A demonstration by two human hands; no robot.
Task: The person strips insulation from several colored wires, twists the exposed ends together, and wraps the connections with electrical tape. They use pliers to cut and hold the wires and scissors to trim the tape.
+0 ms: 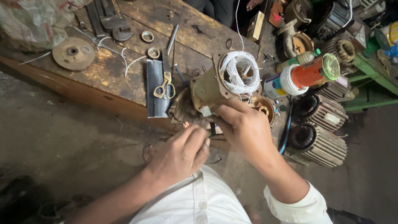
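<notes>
orange-white labelled can (302,77) rt of bench

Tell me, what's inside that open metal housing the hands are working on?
Inside the metal housing, loops of white wire line the round opening. Deeper in, the bore is dark. The right hand covers its near end.

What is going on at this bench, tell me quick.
A person is working on a motor stator housing that lies on its side at the edge of a worn wooden bench, its open end stuffed with white winding wire. The right hand grips the housing from below; the left hand pinches something small beside it. Scissors lie nearby.
</notes>
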